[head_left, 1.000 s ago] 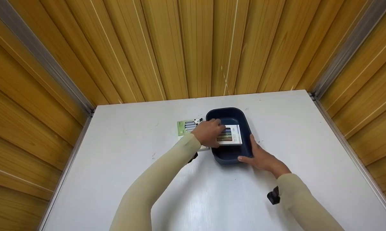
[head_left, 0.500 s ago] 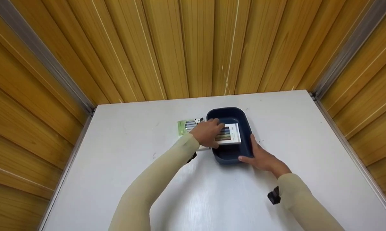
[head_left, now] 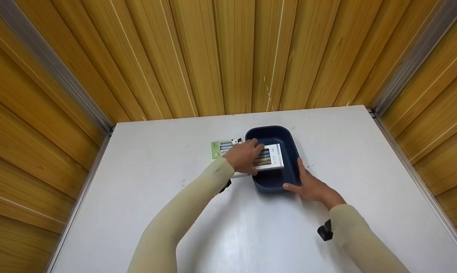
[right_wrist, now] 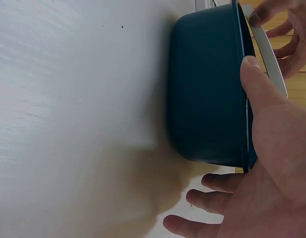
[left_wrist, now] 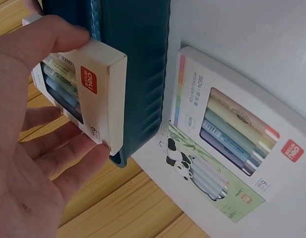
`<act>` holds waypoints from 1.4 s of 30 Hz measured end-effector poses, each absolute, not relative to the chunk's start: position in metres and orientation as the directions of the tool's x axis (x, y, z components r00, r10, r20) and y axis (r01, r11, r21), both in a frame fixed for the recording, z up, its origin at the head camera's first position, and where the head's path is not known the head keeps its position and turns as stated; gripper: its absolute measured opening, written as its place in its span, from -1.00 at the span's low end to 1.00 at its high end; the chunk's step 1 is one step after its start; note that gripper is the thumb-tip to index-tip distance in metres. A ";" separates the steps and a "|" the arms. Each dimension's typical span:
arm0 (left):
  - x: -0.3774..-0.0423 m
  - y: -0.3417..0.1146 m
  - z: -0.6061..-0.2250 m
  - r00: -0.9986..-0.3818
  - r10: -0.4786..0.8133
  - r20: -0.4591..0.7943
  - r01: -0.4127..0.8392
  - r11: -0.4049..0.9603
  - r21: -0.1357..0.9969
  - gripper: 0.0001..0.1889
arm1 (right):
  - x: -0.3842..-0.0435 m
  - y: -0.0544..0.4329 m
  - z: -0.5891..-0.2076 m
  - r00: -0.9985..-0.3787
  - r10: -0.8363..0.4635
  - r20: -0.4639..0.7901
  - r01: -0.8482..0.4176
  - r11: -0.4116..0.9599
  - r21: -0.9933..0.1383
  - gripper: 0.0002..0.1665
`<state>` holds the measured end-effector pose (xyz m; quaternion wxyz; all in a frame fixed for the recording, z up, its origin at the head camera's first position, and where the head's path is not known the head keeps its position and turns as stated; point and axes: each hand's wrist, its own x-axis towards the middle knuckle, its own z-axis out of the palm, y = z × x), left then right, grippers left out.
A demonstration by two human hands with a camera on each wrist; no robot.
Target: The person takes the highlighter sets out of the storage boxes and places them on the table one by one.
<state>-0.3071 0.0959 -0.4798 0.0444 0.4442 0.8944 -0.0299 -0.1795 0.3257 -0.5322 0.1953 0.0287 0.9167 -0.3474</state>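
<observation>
My left hand (head_left: 241,157) grips a white highlighter box (head_left: 276,156) by its two long edges, thumb on one side and fingers on the other. The box is held over the mouth of a dark blue plastic bin (head_left: 268,185), overlapping its left rim in the head view; pastel highlighters show through its window. My right hand (head_left: 312,186) rests at the bin's near right corner, its thumb on the rim and its fingers spread straight along the outer wall. A second highlighter box (left_wrist: 192,79) lies left of the bin, mostly hidden by my left hand in the head view.
Beyond the second box lies a green panda-printed pack of pens (left_wrist: 232,201), close to the bin's left side. The white table (head_left: 156,151) ends at a wood-patterned wall (head_left: 232,57), with similar walls on both sides.
My left hand and the highlighter box have shifted slightly left over the bin. The right hand stays at the bin's corner.
</observation>
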 end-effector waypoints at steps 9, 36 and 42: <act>-0.308 0.091 -0.480 -0.606 0.789 -0.102 0.792 0.610 0.016 -0.16 | -0.179 0.326 -0.533 -0.924 -0.080 -0.374 0.189 0.754 -0.629 0.38; -0.307 0.067 -0.486 -0.626 0.772 -0.106 0.770 0.634 0.067 -0.02 | -0.180 0.325 -0.534 -0.924 -0.090 -0.373 0.177 0.762 -0.623 0.34; -0.307 0.064 -0.490 -0.635 0.766 -0.101 0.761 0.643 0.086 0.03 | -0.179 0.326 -0.535 -0.923 -0.093 -0.372 0.176 0.760 -0.626 0.34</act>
